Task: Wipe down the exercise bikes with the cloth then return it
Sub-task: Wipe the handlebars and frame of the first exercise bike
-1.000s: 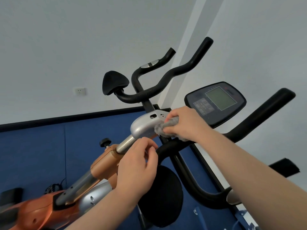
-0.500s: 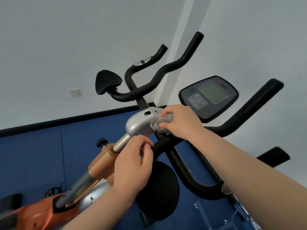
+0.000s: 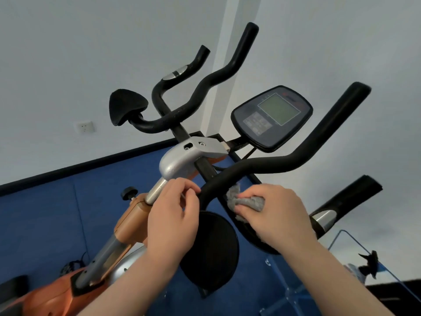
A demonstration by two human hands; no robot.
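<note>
Low in the frame, your right hand grips the grey cloth against the black handlebar; your left hand, fingers curled, seems to pinch the silver post. Beyond, right of centre, sits the console

Open air lies above the near handlebar, between it and the console. Below the bar it gets tight: the black stem, the silver bracket and the round pad crowd together. Further back, a second bike's handlebar blocks the way.
</note>
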